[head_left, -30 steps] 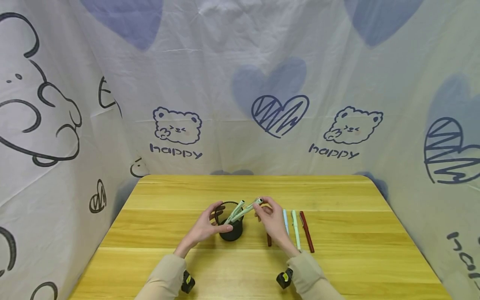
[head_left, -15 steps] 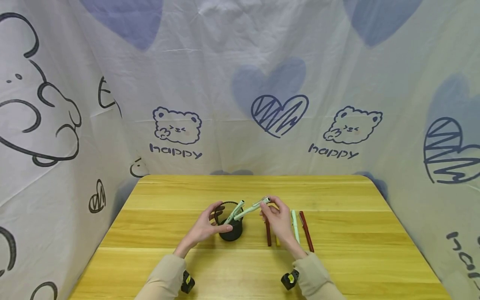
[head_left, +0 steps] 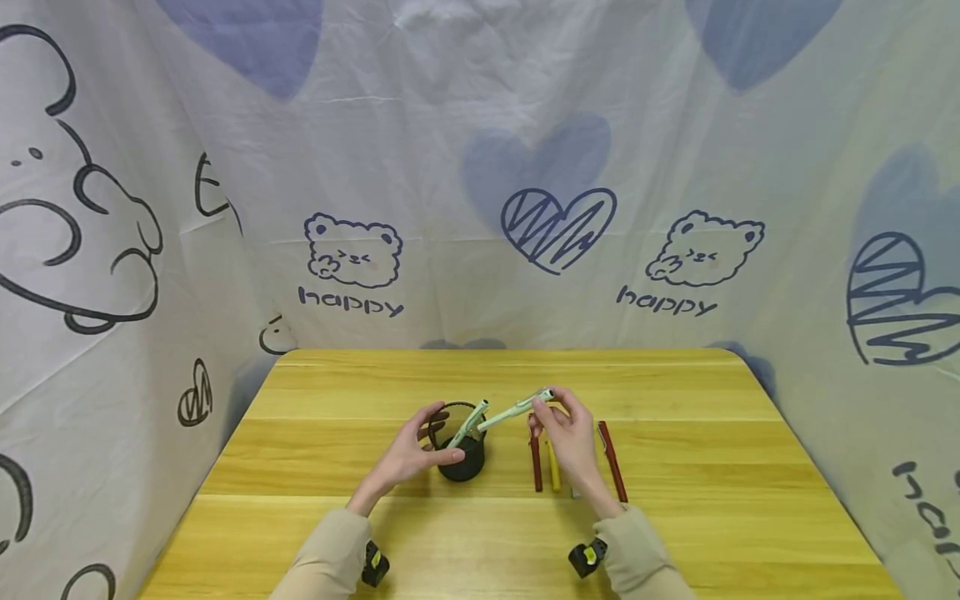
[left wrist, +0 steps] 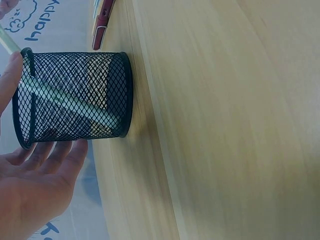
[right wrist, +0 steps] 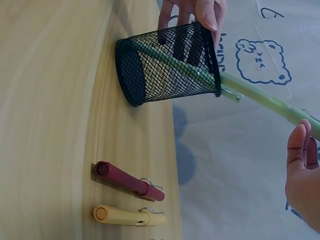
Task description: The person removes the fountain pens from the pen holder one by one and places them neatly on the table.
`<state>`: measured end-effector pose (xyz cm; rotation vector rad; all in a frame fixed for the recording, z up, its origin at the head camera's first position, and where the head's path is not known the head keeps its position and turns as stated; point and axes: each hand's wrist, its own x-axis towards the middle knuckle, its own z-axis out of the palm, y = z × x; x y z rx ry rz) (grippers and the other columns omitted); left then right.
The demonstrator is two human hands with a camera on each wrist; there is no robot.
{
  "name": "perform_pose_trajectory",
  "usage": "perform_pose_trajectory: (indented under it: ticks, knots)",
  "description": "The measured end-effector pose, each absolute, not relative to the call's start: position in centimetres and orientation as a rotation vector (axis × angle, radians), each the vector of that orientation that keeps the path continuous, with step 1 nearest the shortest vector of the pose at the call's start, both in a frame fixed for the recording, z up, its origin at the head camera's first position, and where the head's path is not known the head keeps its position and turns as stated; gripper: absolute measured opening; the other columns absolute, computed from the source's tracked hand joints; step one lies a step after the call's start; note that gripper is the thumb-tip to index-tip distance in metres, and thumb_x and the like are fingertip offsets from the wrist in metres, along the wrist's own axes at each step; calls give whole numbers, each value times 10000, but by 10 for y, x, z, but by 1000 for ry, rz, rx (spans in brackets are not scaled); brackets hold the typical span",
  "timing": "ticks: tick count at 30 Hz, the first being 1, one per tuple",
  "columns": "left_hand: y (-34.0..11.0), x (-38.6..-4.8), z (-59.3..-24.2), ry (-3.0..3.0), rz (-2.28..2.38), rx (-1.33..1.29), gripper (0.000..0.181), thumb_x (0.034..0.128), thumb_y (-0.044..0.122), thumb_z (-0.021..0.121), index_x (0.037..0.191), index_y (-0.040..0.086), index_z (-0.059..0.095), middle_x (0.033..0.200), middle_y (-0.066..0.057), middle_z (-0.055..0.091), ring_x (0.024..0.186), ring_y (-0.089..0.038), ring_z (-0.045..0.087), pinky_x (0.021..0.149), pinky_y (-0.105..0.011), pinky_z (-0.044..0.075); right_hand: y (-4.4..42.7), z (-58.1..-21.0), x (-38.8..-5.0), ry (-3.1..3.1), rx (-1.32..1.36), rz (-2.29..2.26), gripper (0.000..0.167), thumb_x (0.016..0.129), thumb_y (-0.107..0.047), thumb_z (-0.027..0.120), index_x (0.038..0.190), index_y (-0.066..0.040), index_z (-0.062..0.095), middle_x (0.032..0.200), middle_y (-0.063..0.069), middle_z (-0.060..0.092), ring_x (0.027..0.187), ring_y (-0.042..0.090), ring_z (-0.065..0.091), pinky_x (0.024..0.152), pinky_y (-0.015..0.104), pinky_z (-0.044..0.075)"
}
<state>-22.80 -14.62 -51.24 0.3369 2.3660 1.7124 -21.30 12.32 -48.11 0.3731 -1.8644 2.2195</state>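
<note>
A black mesh pen holder (head_left: 461, 463) stands upright on the table. My left hand (head_left: 416, 450) grips it, thumb at the near side and fingers round the far side. One light green pen (head_left: 467, 425) leans inside it, visible through the mesh in the left wrist view. To the right, my right hand (head_left: 566, 429) pinches a second light green pen (right wrist: 275, 102) near its end with the clip. That pen slants down leftward, its lower end by the holder's rim (right wrist: 218, 75); whether that end is inside, I cannot tell.
On the wooden table (head_left: 337, 533), a dark red pen (head_left: 536, 462) and a yellow pen (head_left: 554, 467) lie side by side right of the holder. Another red pen (head_left: 612, 462) lies beyond my right hand, which covers other pens. Printed cloth (head_left: 450, 250) hangs behind the table.
My right hand has moved right and slightly away from me with its light green pen, whose lower end has shifted toward the rim. The yellow pen has come into view. My left hand stays put.
</note>
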Motion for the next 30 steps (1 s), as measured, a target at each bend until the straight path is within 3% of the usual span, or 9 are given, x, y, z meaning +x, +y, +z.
perform_pose_trajectory:
  ticks: [4, 8, 11, 16, 23, 30]
  knots:
    - [-147, -228, -513, 2371, 1704, 351, 916, 835, 221, 837, 1568, 73, 309, 1566, -220, 409, 1437, -491, 378, 1164, -631, 374, 125, -479, -213, -1834, 377, 2225, 221, 1009, -47, 584, 1152, 119, 553, 949, 3, 614, 705, 36, 641, 599, 175, 546]
    - [-147, -228, -513, 2370, 1703, 342, 922, 830, 217, 841, 1568, 67, 309, 1565, -220, 410, 1436, -490, 381, 1168, -624, 373, 127, -477, -213, -1793, 374, 2246, 86, 1007, -39, 584, 1089, -20, 602, 929, -7, 647, 703, 22, 643, 593, 165, 546]
    - [-147, -227, -513, 2380, 1698, 341, 936, 825, 225, 846, 1569, 52, 304, 1561, -218, 416, 1432, -488, 388, 1163, -620, 382, 128, -476, -212, -1772, 364, 2258, 83, 1008, -35, 582, 1065, -86, 611, 916, -4, 661, 697, 28, 645, 580, 167, 544]
    - [-146, -227, -513, 2375, 1708, 320, 947, 815, 231, 854, 1572, 71, 309, 1563, -200, 421, 1441, -471, 386, 1175, -610, 373, 131, -474, -212, -1777, 324, 2240, 124, 1011, -46, 582, 1113, 23, 590, 914, -18, 676, 689, 42, 645, 567, 186, 542]
    - [-146, -227, -512, 2373, 1703, 330, 935, 825, 237, 846, 1572, 74, 307, 1569, -205, 412, 1447, -475, 374, 1175, -609, 374, 139, -474, -213, -1768, 320, 2215, 96, 1012, -36, 574, 1080, -91, 612, 930, 12, 676, 682, 92, 658, 561, 210, 549]
    - [-145, -227, -512, 2369, 1712, 320, 930, 818, 233, 852, 1568, 92, 322, 1566, -192, 422, 1449, -460, 381, 1179, -608, 370, 145, -475, -214, -1738, 272, 2222, 83, 1012, -40, 575, 1077, -69, 616, 923, 8, 654, 666, 76, 638, 548, 167, 540]
